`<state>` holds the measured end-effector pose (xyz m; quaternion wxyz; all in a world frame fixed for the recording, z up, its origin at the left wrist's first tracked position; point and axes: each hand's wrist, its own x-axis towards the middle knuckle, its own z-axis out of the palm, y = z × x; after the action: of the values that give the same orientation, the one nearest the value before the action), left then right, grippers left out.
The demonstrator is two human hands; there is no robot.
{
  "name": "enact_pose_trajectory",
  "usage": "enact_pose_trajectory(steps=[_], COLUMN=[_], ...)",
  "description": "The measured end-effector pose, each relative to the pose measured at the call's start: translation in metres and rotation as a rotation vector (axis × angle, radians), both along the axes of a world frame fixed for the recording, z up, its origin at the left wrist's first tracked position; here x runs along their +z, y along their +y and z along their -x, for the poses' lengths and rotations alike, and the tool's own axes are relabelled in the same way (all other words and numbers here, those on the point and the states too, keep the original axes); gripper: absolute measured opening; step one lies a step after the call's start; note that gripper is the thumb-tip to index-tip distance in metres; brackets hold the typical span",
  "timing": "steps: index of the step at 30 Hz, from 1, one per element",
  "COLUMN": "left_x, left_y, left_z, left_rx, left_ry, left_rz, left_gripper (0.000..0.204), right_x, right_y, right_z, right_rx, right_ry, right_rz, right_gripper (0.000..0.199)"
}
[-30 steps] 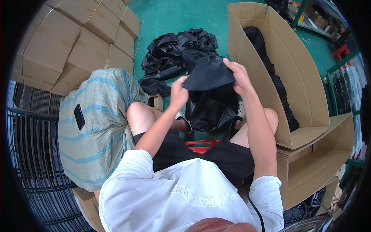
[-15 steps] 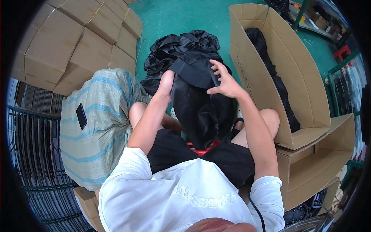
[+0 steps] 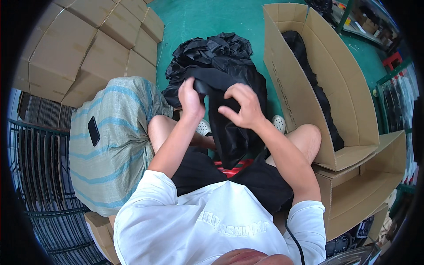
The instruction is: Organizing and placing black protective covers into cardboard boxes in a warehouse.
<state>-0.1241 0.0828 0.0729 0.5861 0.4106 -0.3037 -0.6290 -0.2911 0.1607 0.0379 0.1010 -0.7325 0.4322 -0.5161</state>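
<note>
A large crumpled heap of shiny black fabric (image 3: 221, 53) lies on the floor ahead of me, and part of it hangs down between my knees. My left hand (image 3: 192, 100) is closed on a fold of it near a flat, matte black band (image 3: 216, 78). To the right, my right hand (image 3: 245, 106) is at the band's other end, thumb apart from its bent fingers. Nothing shows between that thumb and those fingers. The undersides of the folds are hidden.
A long open carton (image 3: 327, 88) with black fabric (image 3: 309, 75) inside stands at the right, above another open carton (image 3: 362, 190). At the left sits a striped woven sack (image 3: 119, 145) bearing a phone (image 3: 93, 131). Stacked boxes (image 3: 88, 48) rise behind it.
My left hand has come nearer and turned, drawing the fabric with it. The right hand has shifted left and nearer, its fingers more bent. The band has changed shape.
</note>
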Motion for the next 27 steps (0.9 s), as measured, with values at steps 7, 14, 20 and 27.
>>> enact_pose_trajectory(steps=[7, 14, 20, 27], left_x=[-0.008, -0.047, -0.106, -0.123], left_y=[0.017, -0.028, -0.046, -0.018], left_z=[0.014, -0.007, -0.022, -0.015], left_rx=[-0.619, -0.404, -0.404, -0.625], left_ry=[-0.436, -0.513, -0.432, 0.02], left_rz=[0.247, 0.315, 0.034, -0.263], left_gripper=[0.022, 0.026, 0.034, 0.056], right_x=[-0.039, -0.037, -0.007, -0.012], right_y=[-0.018, -0.03, -0.013, -0.005], right_z=[-0.01, 0.024, 0.047, 0.064], right_rx=[0.0, -0.074, 0.618, 0.77], right_ry=[-0.614, -1.124, -1.417, -1.572], right_rz=[-0.397, -0.712, -0.867, -0.922], right_gripper=[0.036, 0.033, 0.037, 0.035])
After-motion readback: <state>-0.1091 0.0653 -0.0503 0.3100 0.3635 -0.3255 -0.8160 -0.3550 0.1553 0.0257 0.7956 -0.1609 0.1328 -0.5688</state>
